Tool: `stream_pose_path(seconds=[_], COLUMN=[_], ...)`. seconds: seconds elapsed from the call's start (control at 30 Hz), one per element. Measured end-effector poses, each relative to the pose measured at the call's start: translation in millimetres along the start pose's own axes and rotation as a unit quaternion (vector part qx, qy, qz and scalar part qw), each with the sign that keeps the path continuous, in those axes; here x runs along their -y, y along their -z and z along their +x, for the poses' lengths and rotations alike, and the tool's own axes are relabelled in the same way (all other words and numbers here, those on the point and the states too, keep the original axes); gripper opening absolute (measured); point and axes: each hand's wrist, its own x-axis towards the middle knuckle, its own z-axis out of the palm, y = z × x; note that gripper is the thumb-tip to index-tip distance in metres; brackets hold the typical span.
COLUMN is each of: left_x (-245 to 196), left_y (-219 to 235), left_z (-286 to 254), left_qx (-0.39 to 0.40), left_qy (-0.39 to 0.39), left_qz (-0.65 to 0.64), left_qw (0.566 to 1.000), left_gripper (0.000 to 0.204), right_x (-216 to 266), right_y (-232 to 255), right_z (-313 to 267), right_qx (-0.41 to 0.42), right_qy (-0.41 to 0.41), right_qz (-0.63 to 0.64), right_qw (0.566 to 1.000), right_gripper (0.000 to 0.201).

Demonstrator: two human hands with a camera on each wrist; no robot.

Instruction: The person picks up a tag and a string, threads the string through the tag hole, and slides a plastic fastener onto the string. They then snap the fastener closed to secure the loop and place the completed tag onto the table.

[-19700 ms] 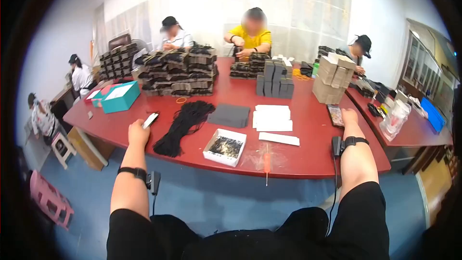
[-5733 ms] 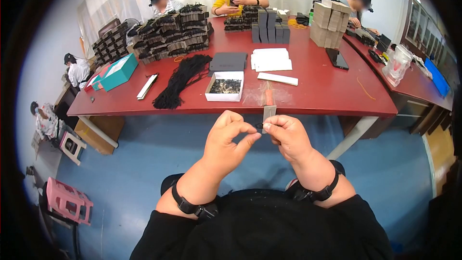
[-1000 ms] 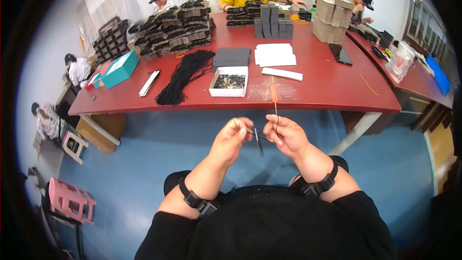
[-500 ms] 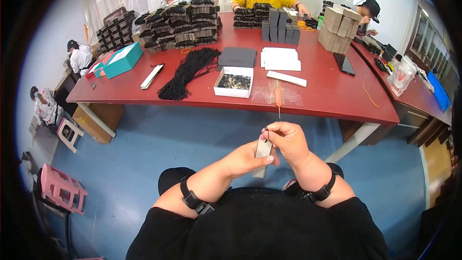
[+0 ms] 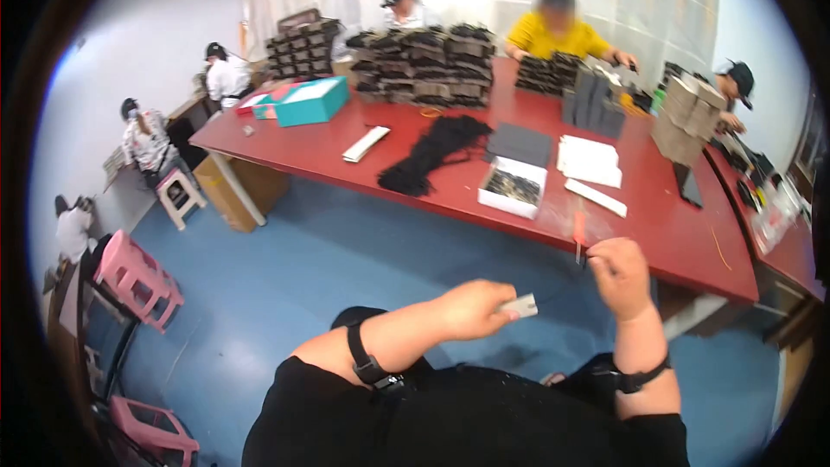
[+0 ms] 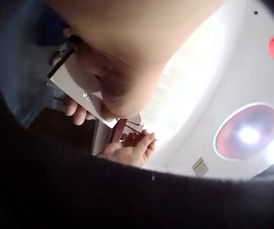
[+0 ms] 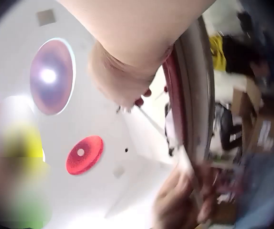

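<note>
My left hand (image 5: 475, 307) grips a narrow pale grey hang tag (image 5: 522, 305), thumb on top, with a notch or hole at its far end. In the left wrist view printed letters show on the tag (image 6: 75, 78). To the right and farther forward, my right hand (image 5: 621, 275) is raised, its thumb and fingertips pinching the end of a thin cord. In the right wrist view the cord (image 7: 151, 120) runs taut from these fingers to the tag. Just beyond the right fingertips, an orange-handled tool (image 5: 579, 227) lies at the table edge, its metal shaft pointing toward me.
On the red table (image 5: 328, 156) lie a bundle of black cords (image 5: 432, 156), a white box of small metal pieces (image 5: 512, 190), grey cards (image 5: 521, 144), white cards (image 5: 590, 160) and a phone (image 5: 688, 186). Tall tag stacks (image 5: 424, 65) stand behind. Several people sit around.
Half a second ago both hands were together at the tag; now the right hand has drawn away forward and right with the cord. The head view has turned left.
</note>
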Motion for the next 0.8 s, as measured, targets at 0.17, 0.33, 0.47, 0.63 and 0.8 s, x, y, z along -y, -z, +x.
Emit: stream_pose_path(seconds=[0.17,0.33,0.47,0.63,0.8], left_x=[-2,82,196,210,83], left_y=[158,288,307,282,212], left_z=[28,57,69,54,115], left_qx=[-0.216,-0.258,-0.273,-0.221,-0.307], left_qy=[0.138,0.18,0.128,0.257,-0.026], left_qz=[-0.02,0.101,0.419,0.271,0.303], left_qw=[0.967,0.944,0.857,0.901,0.902], left_gripper=[0.02,0.029,0.045,0.05,0.033], right_x=[-62,-68,-71,-71,-65], right_y=[13,4,1,4,3], right_z=[29,39,31,32,32], right_qx=[0.048,0.216,0.163,0.155,0.118], right_qy=[-0.162,-0.274,-0.24,-0.244,-0.253], right_qz=[-0.049,-0.068,-0.109,-0.109,-0.101], right_qw=[0.984,0.935,0.951,0.951,0.955], right_gripper=[0.035,0.054,0.044,0.025,0.02])
